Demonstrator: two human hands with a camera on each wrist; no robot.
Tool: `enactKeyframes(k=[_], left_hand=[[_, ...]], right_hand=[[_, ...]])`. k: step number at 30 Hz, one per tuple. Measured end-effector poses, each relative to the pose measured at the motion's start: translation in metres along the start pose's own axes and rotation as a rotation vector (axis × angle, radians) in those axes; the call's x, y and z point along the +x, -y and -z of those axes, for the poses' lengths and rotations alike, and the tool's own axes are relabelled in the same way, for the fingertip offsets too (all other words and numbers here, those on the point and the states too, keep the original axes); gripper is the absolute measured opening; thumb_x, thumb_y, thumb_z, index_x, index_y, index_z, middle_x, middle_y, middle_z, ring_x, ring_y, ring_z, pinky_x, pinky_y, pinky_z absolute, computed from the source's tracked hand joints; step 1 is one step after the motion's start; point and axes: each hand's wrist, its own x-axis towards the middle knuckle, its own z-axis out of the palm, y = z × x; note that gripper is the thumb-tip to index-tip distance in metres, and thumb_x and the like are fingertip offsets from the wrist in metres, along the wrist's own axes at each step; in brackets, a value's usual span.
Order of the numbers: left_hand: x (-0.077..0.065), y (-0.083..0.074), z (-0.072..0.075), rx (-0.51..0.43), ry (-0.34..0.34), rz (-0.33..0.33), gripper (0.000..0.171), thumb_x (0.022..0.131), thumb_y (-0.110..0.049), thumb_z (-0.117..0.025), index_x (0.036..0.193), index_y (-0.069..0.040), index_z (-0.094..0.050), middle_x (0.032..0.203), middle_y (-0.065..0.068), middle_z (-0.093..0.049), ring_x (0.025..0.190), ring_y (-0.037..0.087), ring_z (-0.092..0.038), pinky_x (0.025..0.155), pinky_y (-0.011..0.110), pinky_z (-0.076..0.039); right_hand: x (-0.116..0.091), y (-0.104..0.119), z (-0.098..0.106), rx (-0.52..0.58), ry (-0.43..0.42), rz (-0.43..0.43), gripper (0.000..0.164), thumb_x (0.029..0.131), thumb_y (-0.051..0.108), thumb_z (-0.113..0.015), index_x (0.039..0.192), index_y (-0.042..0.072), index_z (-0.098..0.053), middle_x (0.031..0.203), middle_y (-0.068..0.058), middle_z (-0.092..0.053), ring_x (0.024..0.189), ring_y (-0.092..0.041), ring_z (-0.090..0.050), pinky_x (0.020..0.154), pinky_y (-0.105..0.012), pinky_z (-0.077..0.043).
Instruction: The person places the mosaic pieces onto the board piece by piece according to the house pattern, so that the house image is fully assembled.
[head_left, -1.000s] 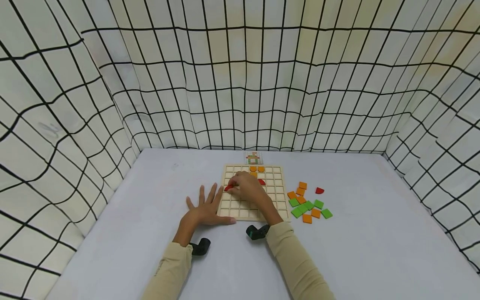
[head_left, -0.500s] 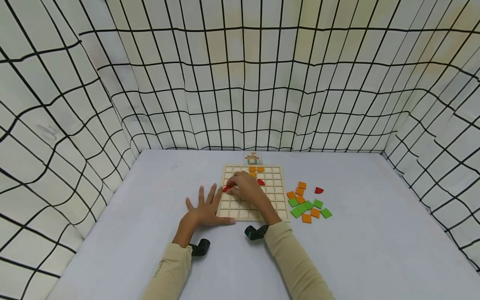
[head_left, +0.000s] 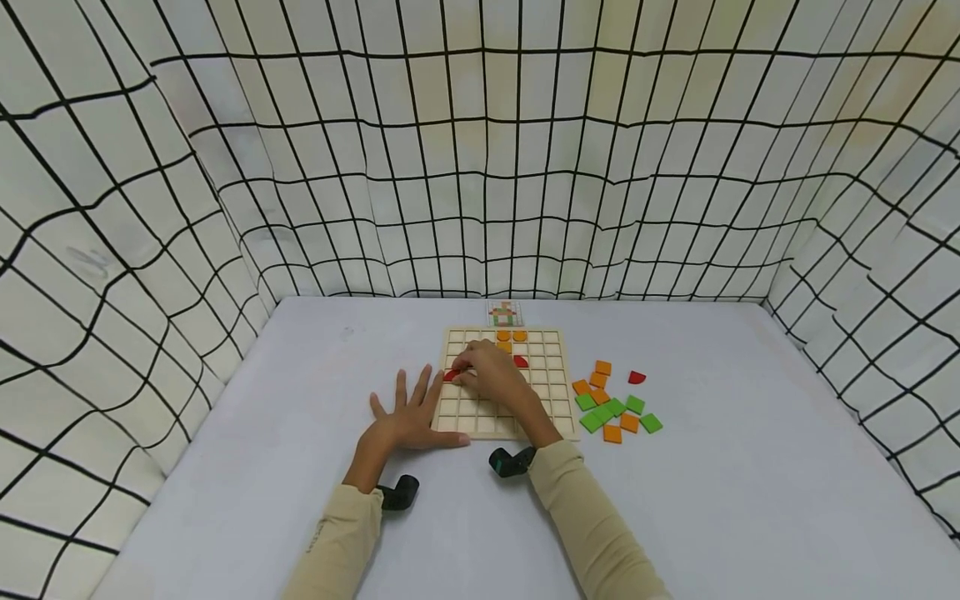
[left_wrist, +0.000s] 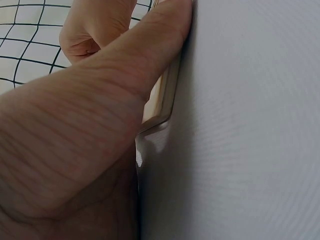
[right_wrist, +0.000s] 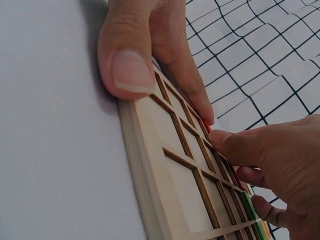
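In the head view a square wooden grid board (head_left: 558,400) lies flat on the white table. My right hand (head_left: 497,377) is over its left half, thumb and fingertips pinching a red quarter-circle tile (head_left: 450,377) at a cell near the left edge. In the right wrist view only a sliver of the red tile (right_wrist: 206,125) shows by the thumb tip. My left hand (head_left: 408,425) rests with fingers spread at the board's front left corner, its thumb along the front edge. Orange tiles (head_left: 504,347) and another red quarter-circle (head_left: 521,362) sit in cells; the right hand hides other cells.
Loose orange squares (head_left: 612,434), green squares (head_left: 651,422) and one red quarter-circle (head_left: 637,377) lie right of the board. A small pattern card (head_left: 504,313) lies behind it. Black netting (head_left: 487,175) over white walls encloses the table's back and sides.
My right hand has shifted the red tile slightly left, toward the board's left edge. The left hand stays where it was, and the head view has shifted a little.
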Motion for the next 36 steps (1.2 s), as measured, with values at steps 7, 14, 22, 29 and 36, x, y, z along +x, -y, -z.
enactKeyframes(k=[7,14,22,29,36], left_hand=[[0.002,0.002,-0.001,0.005,0.008,0.000,0.121,0.073,-0.080,-0.061,0.159,-0.019,0.000,0.165,0.009,0.013,0.146,0.045,0.023,0.101,0.081,0.010],[-0.001,0.000,0.000,0.013,0.006,0.002,0.121,0.073,-0.079,-0.061,0.159,-0.019,-0.001,0.165,0.009,0.013,0.146,0.045,0.022,0.101,0.081,0.009],[-0.002,-0.002,0.002,0.018,0.012,0.004,0.121,0.073,-0.079,-0.061,0.159,-0.019,0.000,0.165,0.009,0.013,0.147,0.046,0.021,0.102,0.081,0.008],[0.000,-0.003,0.000,-0.001,0.009,-0.004,0.122,0.072,-0.080,-0.061,0.159,-0.019,-0.002,0.166,0.009,0.012,0.147,0.045,0.021,0.102,0.080,0.011],[-0.001,-0.001,0.001,-0.004,-0.001,0.003,0.123,0.071,-0.081,-0.061,0.159,-0.019,0.000,0.166,0.009,0.012,0.147,0.044,0.022,0.102,0.080,0.010]], right_hand=[[-0.001,0.002,0.002,-0.011,0.012,-0.013,0.016,0.092,0.028,-0.069,0.103,0.019,-0.076,0.110,0.002,-0.067,0.102,-0.016,-0.057,0.087,-0.033,-0.050],[-0.001,0.003,0.003,-0.027,0.023,-0.015,0.019,0.092,0.030,-0.069,0.105,0.019,-0.075,0.112,0.002,-0.068,0.104,-0.016,-0.057,0.089,-0.034,-0.050],[-0.005,0.000,0.004,-0.031,-0.017,0.015,0.018,0.091,0.032,-0.070,0.102,0.019,-0.075,0.109,0.003,-0.069,0.101,-0.015,-0.059,0.088,-0.032,-0.050],[-0.014,-0.009,0.014,0.001,-0.049,-0.022,0.017,0.091,0.031,-0.070,0.102,0.018,-0.075,0.103,0.004,-0.069,0.101,-0.015,-0.060,0.088,-0.036,-0.050],[-0.019,-0.022,0.024,-0.012,-0.072,-0.066,0.019,0.092,0.031,-0.069,0.104,0.018,-0.074,0.104,0.004,-0.070,0.099,-0.013,-0.063,0.085,-0.031,-0.052]])
